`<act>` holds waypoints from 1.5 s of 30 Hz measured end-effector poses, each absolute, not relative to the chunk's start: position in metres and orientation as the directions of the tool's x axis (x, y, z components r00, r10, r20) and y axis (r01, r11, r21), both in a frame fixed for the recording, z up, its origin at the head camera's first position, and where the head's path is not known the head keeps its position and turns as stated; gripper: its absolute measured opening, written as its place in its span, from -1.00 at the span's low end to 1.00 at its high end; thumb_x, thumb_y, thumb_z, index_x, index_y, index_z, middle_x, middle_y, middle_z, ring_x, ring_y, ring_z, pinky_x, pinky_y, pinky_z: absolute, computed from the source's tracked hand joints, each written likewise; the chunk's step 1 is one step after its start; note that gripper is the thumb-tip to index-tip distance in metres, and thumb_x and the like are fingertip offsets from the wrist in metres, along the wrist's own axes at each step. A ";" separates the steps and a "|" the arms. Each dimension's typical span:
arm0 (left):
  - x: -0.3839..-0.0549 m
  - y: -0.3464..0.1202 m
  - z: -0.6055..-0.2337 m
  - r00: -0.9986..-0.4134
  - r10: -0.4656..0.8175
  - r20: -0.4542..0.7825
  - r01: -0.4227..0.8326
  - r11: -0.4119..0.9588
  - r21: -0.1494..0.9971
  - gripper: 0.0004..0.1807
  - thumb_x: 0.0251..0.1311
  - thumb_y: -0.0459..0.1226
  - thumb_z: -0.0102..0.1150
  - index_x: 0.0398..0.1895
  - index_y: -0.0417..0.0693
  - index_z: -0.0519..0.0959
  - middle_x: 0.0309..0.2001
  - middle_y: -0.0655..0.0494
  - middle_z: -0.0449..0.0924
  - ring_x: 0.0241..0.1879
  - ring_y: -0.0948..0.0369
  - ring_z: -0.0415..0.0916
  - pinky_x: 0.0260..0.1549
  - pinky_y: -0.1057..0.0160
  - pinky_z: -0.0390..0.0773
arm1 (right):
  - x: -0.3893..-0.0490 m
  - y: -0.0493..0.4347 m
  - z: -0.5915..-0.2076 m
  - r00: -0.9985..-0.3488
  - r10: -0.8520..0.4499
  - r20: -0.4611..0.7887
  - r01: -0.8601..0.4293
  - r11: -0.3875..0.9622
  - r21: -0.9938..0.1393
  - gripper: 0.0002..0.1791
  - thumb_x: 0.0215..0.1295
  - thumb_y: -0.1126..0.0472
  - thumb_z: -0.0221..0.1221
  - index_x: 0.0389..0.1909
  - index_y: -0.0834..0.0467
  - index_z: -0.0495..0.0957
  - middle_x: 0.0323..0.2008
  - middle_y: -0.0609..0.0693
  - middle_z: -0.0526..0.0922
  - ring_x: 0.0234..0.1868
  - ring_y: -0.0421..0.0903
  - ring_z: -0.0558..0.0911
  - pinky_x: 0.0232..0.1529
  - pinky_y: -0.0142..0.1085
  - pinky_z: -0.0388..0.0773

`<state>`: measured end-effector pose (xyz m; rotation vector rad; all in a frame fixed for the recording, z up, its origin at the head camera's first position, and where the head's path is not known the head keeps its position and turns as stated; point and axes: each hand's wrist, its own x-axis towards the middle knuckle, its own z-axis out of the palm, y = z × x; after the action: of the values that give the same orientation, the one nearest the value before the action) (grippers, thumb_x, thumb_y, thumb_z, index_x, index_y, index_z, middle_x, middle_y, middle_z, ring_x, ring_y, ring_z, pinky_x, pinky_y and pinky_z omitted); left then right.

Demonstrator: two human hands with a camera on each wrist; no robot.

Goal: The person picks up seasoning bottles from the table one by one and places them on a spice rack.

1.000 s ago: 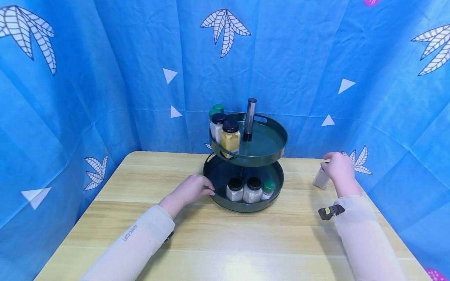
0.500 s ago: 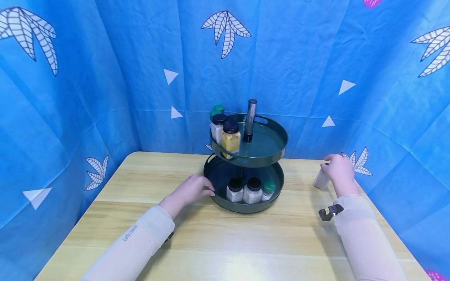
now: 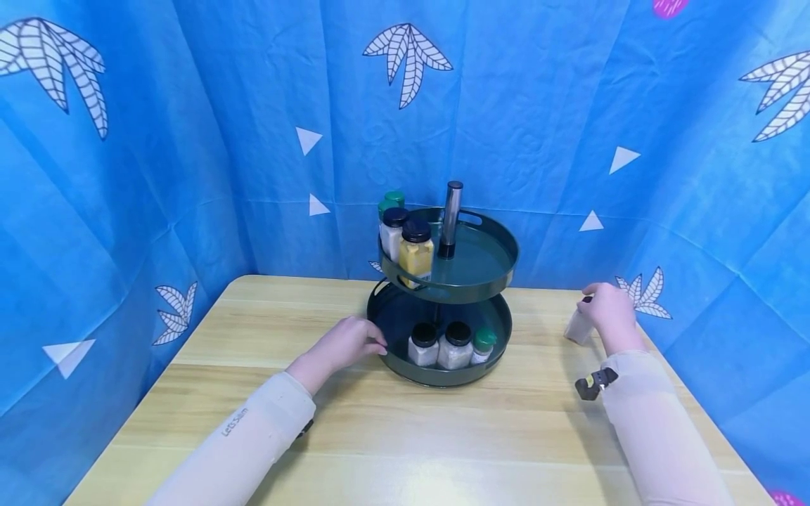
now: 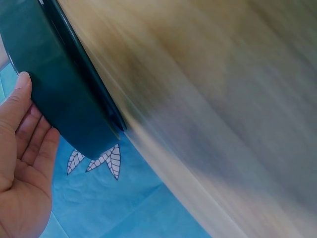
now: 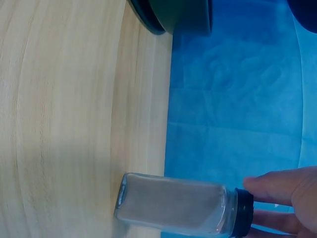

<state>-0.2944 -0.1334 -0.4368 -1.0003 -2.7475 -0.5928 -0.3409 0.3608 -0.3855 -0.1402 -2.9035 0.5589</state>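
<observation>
A dark green two-tier round rack [image 3: 443,379] stands on the table. My left hand [image 3: 344,343] is at the left rim of its lower tray; in the left wrist view, the thumb [image 4: 22,82] and fingers pinch that rim. At the far right, my right hand [image 3: 610,309] grips the black cap of a clear square spice jar [image 3: 577,327] with greyish contents. The right wrist view shows the jar [image 5: 173,203] with its base at the tabletop, the thumb and fingers round its cap [image 5: 242,213].
On the lower tray are two black-capped jars [image 3: 455,348] and a small green-capped one [image 3: 484,344]. A yellow-filled jar [image 3: 415,256], a white-filled jar [image 3: 392,235] and green-capped bottles [image 3: 394,199] crowd the upper tray's left. A blue curtain [image 3: 506,105] hangs behind the table.
Both hands hold their places on the rack and the jar. The head view has tilted up very slightly, so everything sits a little lower in it.
</observation>
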 end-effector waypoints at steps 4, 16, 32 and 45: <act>-0.296 -0.134 -0.438 -0.765 0.582 0.276 0.644 0.698 0.313 -0.93 0.16 -0.22 0.43 -0.34 0.00 0.78 -0.31 0.21 0.75 -0.23 0.24 0.68 -0.12 0.24 0.66 | -0.341 0.363 -0.386 -0.985 0.105 0.137 0.048 0.928 -0.370 -0.58 0.29 0.31 0.17 0.11 0.46 0.50 0.07 0.52 0.51 0.04 0.48 0.51 -0.03 0.27 0.52; -0.298 -0.135 -0.439 -0.755 0.592 0.283 0.656 0.694 0.297 -0.94 0.16 -0.23 0.44 -0.35 0.00 0.78 -0.31 0.21 0.75 -0.24 0.24 0.68 -0.13 0.24 0.66 | -0.343 0.363 -0.381 -0.995 0.086 0.057 0.060 0.932 -0.358 -0.54 0.25 0.37 0.20 0.16 0.46 0.47 0.10 0.54 0.47 0.07 0.50 0.49 0.02 0.29 0.49; -0.296 -0.134 -0.436 -0.750 0.599 0.280 0.662 0.688 0.299 -0.94 0.16 -0.24 0.43 -0.34 -0.02 0.78 -0.31 0.19 0.76 -0.24 0.23 0.69 -0.13 0.24 0.66 | -0.344 0.364 -0.381 -0.996 0.070 0.061 0.047 0.946 -0.320 -0.51 0.15 0.40 0.25 0.13 0.46 0.49 0.07 0.53 0.50 0.05 0.50 0.49 -0.01 0.29 0.50; -0.295 -0.133 -0.435 -0.757 0.595 0.270 0.654 0.692 0.306 -0.94 0.16 -0.25 0.43 -0.34 -0.02 0.79 -0.32 0.19 0.76 -0.24 0.24 0.68 -0.13 0.25 0.66 | -0.335 0.360 -0.371 -0.999 0.016 0.031 0.005 0.948 -0.318 -0.54 0.12 0.43 0.26 0.08 0.51 0.52 0.05 0.53 0.53 0.04 0.49 0.51 -0.01 0.28 0.51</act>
<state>-0.2948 -0.1334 -0.4346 -1.0217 -2.7501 -0.5838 -0.3350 0.3596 -0.3711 -0.0166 -3.0673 0.5012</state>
